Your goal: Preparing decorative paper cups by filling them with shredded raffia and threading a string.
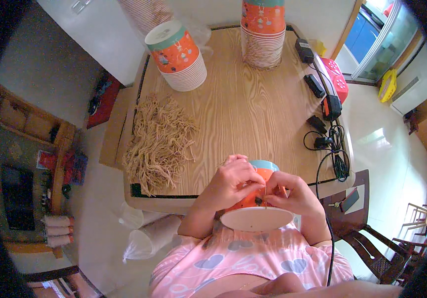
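Observation:
Close to my body, at the table's near edge, an orange paper bucket [243, 202] with a teal band lies tilted, its white round end [258, 219] toward me. My left hand [238, 181] is closed in a pinch against its side. Beside it, my right hand [289, 192] is pinched too, with the fingertips almost meeting the left ones. Between them runs a thin strand of string [265, 191], partly hidden by the fingers. Left of my hands lies a loose heap of tan strings [161, 144] on the table.
On the wooden table [223, 109], nested bucket stacks stand at the far left [181, 59] and far middle [263, 37]. Black adapters [331, 108] and coiled cables [340, 154] line the right edge. A black cable hangs past my right arm. A dark chair [372, 243] stands at right.

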`<state>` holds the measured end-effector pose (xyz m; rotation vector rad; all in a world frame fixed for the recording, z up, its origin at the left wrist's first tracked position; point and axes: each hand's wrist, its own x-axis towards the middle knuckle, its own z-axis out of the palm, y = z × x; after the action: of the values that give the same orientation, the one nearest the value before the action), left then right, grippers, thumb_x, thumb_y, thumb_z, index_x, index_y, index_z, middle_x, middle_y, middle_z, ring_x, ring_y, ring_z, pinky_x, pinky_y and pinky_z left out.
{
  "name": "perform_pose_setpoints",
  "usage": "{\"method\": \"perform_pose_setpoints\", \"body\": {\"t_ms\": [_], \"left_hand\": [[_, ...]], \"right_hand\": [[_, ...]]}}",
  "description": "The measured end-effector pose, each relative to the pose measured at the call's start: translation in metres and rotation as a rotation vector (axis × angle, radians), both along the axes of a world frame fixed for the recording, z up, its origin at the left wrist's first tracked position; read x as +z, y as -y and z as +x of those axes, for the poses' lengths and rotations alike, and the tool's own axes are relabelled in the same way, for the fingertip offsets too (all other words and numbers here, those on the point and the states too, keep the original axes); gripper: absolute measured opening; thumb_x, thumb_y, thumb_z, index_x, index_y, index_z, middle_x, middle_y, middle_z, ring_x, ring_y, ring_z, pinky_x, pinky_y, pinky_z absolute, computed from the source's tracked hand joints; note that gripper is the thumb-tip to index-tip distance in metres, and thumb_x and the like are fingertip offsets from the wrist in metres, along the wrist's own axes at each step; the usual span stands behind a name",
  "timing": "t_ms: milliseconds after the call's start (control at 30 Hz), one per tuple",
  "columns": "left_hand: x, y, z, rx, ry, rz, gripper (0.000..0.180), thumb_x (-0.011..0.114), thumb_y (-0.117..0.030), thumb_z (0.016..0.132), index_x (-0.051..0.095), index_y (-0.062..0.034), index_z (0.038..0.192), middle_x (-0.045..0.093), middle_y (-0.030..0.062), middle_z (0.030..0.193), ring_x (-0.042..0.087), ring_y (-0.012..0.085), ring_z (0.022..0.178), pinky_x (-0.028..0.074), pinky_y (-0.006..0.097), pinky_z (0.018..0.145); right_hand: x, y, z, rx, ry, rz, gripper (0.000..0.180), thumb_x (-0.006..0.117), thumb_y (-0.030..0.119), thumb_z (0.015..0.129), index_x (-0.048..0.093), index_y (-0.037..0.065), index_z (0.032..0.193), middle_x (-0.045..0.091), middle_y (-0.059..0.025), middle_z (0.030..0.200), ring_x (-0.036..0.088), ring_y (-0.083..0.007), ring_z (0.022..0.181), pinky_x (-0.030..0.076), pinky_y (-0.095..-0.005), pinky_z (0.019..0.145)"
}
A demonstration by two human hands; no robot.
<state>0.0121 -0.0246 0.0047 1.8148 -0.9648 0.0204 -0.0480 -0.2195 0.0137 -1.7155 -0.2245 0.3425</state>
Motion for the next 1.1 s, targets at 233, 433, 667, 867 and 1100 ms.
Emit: {"method": "perform_pose_setpoints", "body": {"t_ms": [233,433,667,867,1100], "left_hand": [[0.001,-0.001,-0.005,0.03,0.058,0.039,0.009,0.07,-0.013,0.071,0.062,-0.0109,0.075,0.056,0.0023,0.069,0.055,0.0187,0.072,0.038,0.04,0.087],[-0.001,-0.003,-0.007,0.079,0.069,0.046,0.009,0.069,-0.014,0.072,0.061,-0.0102,0.076,0.056,0.0029,0.07,0.056,0.0197,0.073,0.038,0.041,0.087],[-0.004,0.0,-0.003,0.032,-0.008,0.075,0.009,0.067,-0.013,0.073,0.06,-0.0086,0.076,0.057,0.0042,0.072,0.056,0.0212,0.074,0.037,0.041,0.087],[-0.006,0.0,0.0,0.052,-0.019,0.07,0.009,0.067,-0.013,0.073,0.06,-0.0069,0.075,0.058,0.0048,0.072,0.057,0.022,0.074,0.037,0.04,0.087],[-0.006,0.002,0.002,0.076,-0.019,0.067,0.008,0.066,-0.012,0.074,0.06,-0.0061,0.075,0.058,0.0052,0.073,0.057,0.0224,0.074,0.037,0.04,0.088]], "right_hand": [[0.002,0.004,0.005,0.101,0.232,-0.066,0.01,0.067,0.001,0.069,0.059,0.003,0.075,0.055,-0.0021,0.073,0.05,-0.0114,0.06,0.04,-0.0244,0.052],[0.001,0.002,0.001,0.068,0.143,-0.068,0.013,0.071,0.006,0.069,0.06,0.005,0.077,0.056,-0.0036,0.073,0.052,-0.0159,0.064,0.042,-0.0273,0.056],[-0.005,-0.001,-0.008,0.023,0.42,-0.104,0.029,0.075,0.017,0.067,0.059,0.008,0.09,0.058,-0.004,0.083,0.056,-0.0211,0.078,0.044,-0.0311,0.068],[-0.003,0.0,-0.014,-0.017,0.566,-0.256,0.031,0.074,0.022,0.066,0.059,0.009,0.089,0.057,-0.0051,0.086,0.055,-0.0252,0.085,0.042,-0.038,0.076],[-0.006,-0.001,-0.011,-0.05,0.582,-0.299,0.03,0.072,0.016,0.064,0.06,0.009,0.091,0.056,-0.0073,0.087,0.054,-0.0267,0.083,0.043,-0.0375,0.075]]}}
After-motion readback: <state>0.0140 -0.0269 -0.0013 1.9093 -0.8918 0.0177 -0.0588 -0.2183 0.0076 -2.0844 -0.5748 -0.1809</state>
